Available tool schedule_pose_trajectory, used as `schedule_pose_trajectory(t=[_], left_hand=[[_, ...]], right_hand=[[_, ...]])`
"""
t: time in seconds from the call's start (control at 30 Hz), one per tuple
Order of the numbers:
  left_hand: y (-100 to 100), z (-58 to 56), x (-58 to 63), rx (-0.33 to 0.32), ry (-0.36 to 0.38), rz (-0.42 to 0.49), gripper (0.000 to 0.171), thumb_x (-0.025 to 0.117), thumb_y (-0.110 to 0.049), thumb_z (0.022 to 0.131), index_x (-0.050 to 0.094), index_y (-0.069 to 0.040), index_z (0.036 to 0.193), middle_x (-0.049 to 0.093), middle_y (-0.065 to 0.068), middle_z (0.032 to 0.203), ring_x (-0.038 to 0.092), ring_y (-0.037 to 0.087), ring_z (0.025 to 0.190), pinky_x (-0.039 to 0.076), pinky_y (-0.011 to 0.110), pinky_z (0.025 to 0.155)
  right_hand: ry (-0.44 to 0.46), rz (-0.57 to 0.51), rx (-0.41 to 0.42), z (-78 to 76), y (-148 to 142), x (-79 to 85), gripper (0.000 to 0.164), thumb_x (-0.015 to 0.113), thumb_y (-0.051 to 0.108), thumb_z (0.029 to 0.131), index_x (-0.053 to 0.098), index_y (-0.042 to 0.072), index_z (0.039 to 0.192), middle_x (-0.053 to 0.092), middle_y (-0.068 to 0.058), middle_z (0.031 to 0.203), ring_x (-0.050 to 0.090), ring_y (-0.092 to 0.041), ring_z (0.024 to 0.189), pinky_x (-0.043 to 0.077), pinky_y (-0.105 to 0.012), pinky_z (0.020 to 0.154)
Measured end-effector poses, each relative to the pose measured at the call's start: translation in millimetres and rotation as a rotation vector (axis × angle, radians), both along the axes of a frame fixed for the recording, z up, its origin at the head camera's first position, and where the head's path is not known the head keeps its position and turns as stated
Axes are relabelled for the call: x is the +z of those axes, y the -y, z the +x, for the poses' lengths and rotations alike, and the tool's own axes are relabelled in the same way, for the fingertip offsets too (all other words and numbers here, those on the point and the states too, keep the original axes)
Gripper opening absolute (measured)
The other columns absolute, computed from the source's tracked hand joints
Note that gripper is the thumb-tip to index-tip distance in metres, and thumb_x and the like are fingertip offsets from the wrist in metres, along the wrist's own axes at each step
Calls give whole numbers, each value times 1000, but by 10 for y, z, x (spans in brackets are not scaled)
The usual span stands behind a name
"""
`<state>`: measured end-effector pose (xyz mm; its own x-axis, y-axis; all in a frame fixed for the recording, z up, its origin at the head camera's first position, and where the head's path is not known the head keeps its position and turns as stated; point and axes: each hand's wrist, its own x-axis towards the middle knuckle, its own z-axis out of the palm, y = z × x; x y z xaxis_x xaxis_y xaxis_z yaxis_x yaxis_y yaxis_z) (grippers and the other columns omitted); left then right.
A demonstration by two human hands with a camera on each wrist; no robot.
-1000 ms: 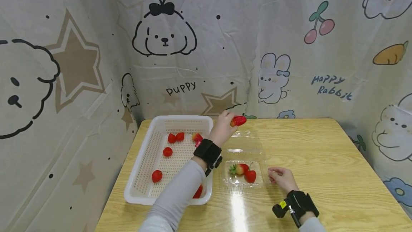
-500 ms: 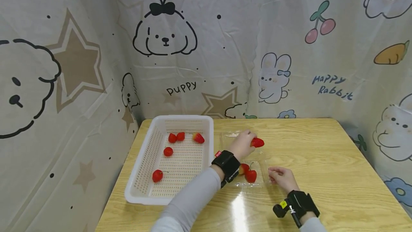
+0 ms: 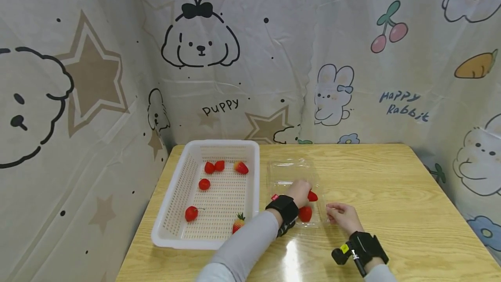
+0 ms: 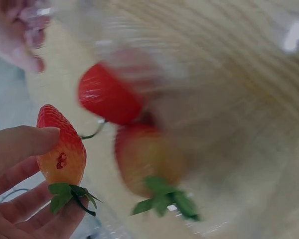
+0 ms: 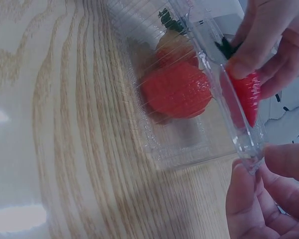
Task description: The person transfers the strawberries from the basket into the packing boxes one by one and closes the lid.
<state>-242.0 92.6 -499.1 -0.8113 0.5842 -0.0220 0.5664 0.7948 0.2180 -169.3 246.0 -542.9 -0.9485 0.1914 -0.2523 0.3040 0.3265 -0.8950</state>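
My left hand [image 3: 299, 193] grips a red strawberry [image 4: 62, 149] with green leaves, thumb on its side and fingers behind. It is over the clear plastic box [image 5: 217, 87]. In that box lie a paler-shouldered strawberry [image 4: 147, 162] and a cherry [image 5: 177, 92] with a thin green stem, side by side. In the head view the left hand hides much of the box and the leafy strawberry inside. To the right, my right hand [image 3: 344, 216] pinches the box's rim between thumb and fingers, as the right wrist view shows.
A white perforated basket [image 3: 156, 239] stands left of the box. It holds a cherry [image 3: 191, 213], a strawberry [image 3: 240, 167], another strawberry [image 3: 238, 224] partly behind the left sleeve, and several red fruits. The box's clear lid [image 3: 291, 169] lies opened back toward the printed curtain.
My left hand has carried the strawberry from beside the basket's far right corner, rightward and toward me, down over the box. The right hand has stayed at the rim.
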Motion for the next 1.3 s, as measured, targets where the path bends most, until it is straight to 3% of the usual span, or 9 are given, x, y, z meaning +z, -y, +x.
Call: schedule_pose_trajectory(t=[0.2,0.4,0.63,0.83,0.93,1.07,1.3], left_hand=[[24,15,-143,-17,-48,8,12,71,-6,69,61,-12,68,56,-3,67,53,12,67,39,19,59],[42,34,-205,6,-16,-13,11,71,-8,72,61,-12,71,55,-1,71,52,11,66,38,18,57],[54,18,-352,12,-1,28,11,70,-5,71,61,-12,69,55,-1,69,51,10,64,38,17,56],[51,24,-361,18,3,34,9,69,-5,72,62,-11,70,55,0,70,51,10,65,39,18,57],[58,30,-328,21,25,31,7,68,-6,72,65,-10,77,57,1,74,54,12,69,41,18,61],[65,22,-181,6,59,42,25,69,-5,73,67,-8,97,62,3,89,58,14,82,45,18,70],[121,-106,362,2,44,132,44,69,-4,74,60,-9,117,59,8,111,56,18,101,45,21,82]], right_hand=[[6,-21,-7,16,21,50,29,55,5,89,55,-15,110,63,-17,83,58,-12,66,52,-30,62],[-4,-30,1,17,26,85,29,55,4,89,55,-16,110,64,-17,81,59,-13,64,51,-27,60],[-2,-27,-2,7,23,58,29,55,5,89,55,-15,109,64,-17,81,59,-13,65,52,-28,61],[-3,-17,0,21,26,67,28,55,5,89,56,-15,109,64,-17,80,59,-14,65,52,-31,62],[0,-16,-2,24,30,67,28,55,5,89,56,-15,109,64,-17,80,59,-14,66,52,-31,62],[9,-16,-4,27,31,67,29,55,5,89,55,-15,109,64,-17,81,59,-14,66,53,-31,63],[3,-12,-2,40,26,70,29,54,5,89,55,-16,109,64,-16,80,58,-12,65,52,-30,62]])
